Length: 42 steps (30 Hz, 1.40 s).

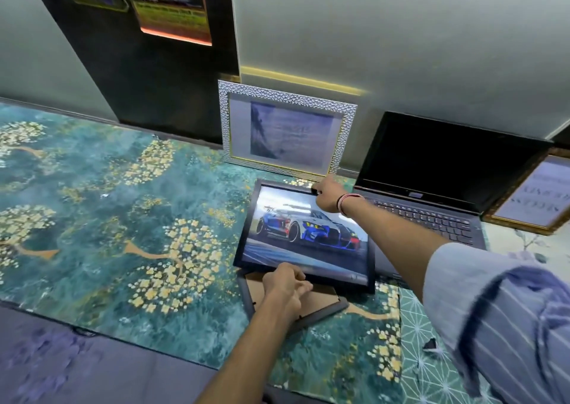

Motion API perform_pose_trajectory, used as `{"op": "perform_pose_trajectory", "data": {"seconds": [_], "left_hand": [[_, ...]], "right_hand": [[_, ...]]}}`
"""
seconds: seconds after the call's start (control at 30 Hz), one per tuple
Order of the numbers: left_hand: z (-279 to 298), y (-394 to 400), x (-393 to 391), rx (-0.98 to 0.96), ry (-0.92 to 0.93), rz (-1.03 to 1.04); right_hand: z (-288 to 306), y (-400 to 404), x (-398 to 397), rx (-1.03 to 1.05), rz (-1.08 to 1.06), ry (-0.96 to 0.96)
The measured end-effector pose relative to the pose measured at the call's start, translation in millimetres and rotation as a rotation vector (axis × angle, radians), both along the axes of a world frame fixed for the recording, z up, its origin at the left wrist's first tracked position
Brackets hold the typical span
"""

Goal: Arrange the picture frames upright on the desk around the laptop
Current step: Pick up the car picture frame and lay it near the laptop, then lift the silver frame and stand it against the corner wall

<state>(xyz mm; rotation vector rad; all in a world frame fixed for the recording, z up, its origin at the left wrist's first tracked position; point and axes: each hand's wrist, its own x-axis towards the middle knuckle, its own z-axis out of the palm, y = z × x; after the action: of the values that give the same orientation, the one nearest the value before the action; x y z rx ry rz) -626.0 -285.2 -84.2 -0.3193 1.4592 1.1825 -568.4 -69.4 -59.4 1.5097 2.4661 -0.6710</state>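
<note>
A black-framed picture of a blue and white race car (pixel 296 234) is tilted up off the desk, left of the open dark laptop (pixel 438 187). My right hand (pixel 328 195) grips its top edge. My left hand (pixel 285 283) grips its bottom edge. Under it another frame (pixel 327 306) lies face down, its brown back showing. A silver textured frame (pixel 285 129) stands upright against the wall behind. At the right of the laptop a gold frame (pixel 536 193) leans upright.
The desk is covered by a teal cloth with golden flower trees (pixel 123 206). Its front edge runs along the lower left. Dark wall panel with posters (pixel 172 5) rises at the back left. A striped sleeve covers my right upper arm.
</note>
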Motion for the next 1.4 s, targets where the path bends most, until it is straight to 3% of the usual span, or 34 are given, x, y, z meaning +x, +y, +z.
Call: {"op": "perform_pose_trajectory", "data": {"seconds": [0.23,0.37,0.43,0.6,0.73,0.83,1.0,1.27,1.4], "left_hand": [[-5.2,1.2,-16.0,0.013,-0.104,-0.071],[5.7,-7.3,-31.8,-0.077,-0.088,-0.292],[11.7,0.2,-47.2,-0.133,0.048,-0.379],[38.1,75.1,-118.5,-0.074,0.581,-0.297],[74.8,149.5,-164.8,0.105,0.822,-0.325],[75.6,196.3,-194.6,0.195,0.813,-0.325],[42.4,237.8,-234.7,0.163,0.796,-0.364],[42.3,239.4,-237.5,0.243,0.744,-0.269],[53.3,216.8,-230.6,0.315,0.794,-0.205]], "right_hand": [[-26.2,6.3,4.1,-0.035,0.010,0.001],[-29.5,4.9,6.1,-0.022,-0.064,0.089],[-24.2,4.5,8.1,0.021,-0.168,0.197],[-4.4,23.0,11.2,0.102,-0.514,0.519],[14.0,49.2,11.3,0.008,-0.643,0.678],[8.2,73.3,8.9,-0.067,-0.649,0.748],[-9.9,91.6,2.6,-0.138,-0.690,0.887],[-13.9,89.7,4.1,-0.218,-0.753,1.014],[-7.8,89.6,9.9,-0.210,-0.736,0.976]]}}
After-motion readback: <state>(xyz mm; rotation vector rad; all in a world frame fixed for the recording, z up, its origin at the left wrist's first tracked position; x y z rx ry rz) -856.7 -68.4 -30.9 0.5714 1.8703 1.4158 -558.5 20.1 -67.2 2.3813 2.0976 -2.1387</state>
